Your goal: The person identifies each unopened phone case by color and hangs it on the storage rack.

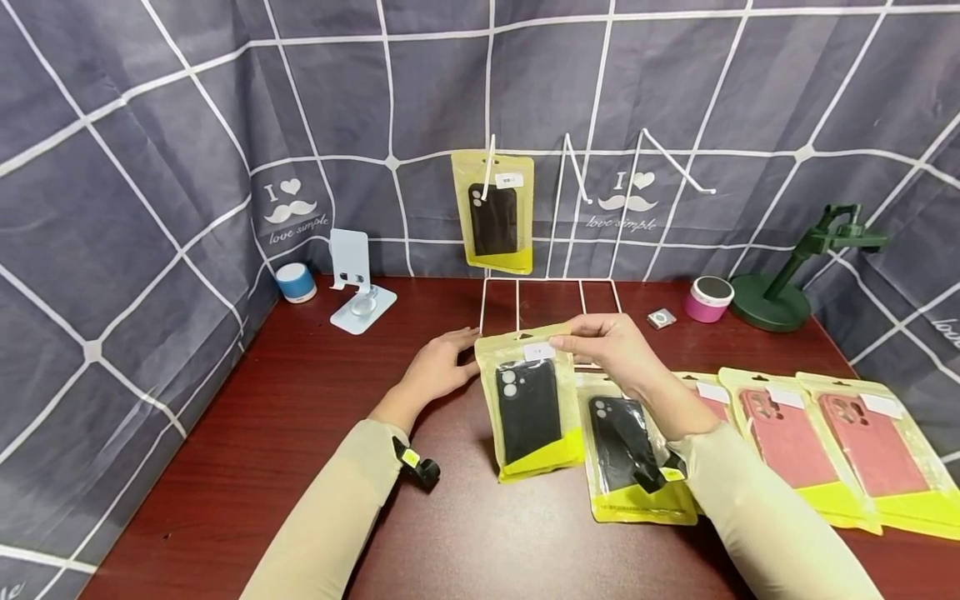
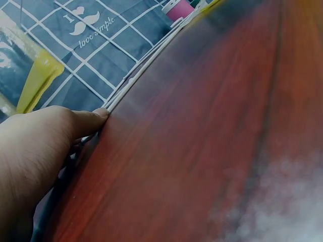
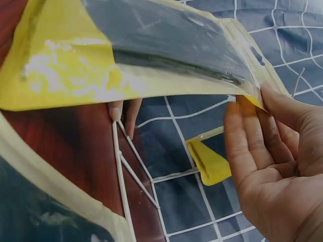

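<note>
My right hand (image 1: 618, 350) pinches the top right corner of a clear-and-yellow pouch holding a black phone case (image 1: 528, 408), raised over the table. In the right wrist view the thumb lies on one face of this pouch (image 3: 65, 60), the fingers behind it. My left hand (image 1: 438, 367) is at the left side of a white wire display rack (image 1: 551, 281); its thumb (image 2: 96, 118) presses on the rack's wire in the left wrist view, other fingers partly hidden. Another pouched black phone case (image 1: 495, 221) hangs from the rack's left hook.
One more black phone case pouch (image 1: 622, 442) lies under my right forearm, and several pouched pink cases (image 1: 795, 442) lie to the right. Behind stand a blue speaker (image 1: 296, 283), a phone stand (image 1: 352, 262), a pink speaker (image 1: 708, 300) and a green stand (image 1: 772, 300).
</note>
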The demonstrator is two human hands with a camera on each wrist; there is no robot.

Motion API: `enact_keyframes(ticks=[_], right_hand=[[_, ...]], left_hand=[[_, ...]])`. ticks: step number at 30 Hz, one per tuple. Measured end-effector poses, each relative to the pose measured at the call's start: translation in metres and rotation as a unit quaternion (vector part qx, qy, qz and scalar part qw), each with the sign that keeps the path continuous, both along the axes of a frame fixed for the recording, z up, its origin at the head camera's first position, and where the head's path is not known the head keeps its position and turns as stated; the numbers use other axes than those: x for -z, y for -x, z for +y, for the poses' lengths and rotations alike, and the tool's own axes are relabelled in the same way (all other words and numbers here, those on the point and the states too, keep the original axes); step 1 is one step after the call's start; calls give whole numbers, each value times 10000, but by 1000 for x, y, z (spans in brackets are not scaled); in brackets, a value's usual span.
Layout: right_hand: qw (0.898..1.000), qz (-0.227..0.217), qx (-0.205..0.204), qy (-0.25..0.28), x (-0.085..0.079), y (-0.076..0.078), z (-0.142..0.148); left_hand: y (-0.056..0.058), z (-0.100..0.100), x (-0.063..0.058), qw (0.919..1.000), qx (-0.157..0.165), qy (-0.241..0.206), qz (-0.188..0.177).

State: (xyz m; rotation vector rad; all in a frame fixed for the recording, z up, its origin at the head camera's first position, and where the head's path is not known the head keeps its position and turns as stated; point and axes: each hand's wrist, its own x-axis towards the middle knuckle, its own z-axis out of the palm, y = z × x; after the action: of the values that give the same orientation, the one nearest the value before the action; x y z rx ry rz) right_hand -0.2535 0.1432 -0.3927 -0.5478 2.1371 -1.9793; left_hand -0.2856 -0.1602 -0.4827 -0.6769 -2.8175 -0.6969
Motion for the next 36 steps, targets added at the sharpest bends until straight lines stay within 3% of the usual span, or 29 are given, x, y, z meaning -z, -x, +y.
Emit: enact_keyframes(ticks=[5,12,25,36], right_hand=[[9998,53,-48,176,-5,-1,3],[9989,468,59,67,-9,0,6],[9973,135,-161,701,-14,-1,7],[9928,473,113,1099,-21,-5,6]], left_hand=[[0,0,0,10000,-22,79,46],[1,-1,1,10000,-6,-28,37],[1,0,-4,9999,3,-98,-76],[0,0,5,9998,-145,-98,-124]])
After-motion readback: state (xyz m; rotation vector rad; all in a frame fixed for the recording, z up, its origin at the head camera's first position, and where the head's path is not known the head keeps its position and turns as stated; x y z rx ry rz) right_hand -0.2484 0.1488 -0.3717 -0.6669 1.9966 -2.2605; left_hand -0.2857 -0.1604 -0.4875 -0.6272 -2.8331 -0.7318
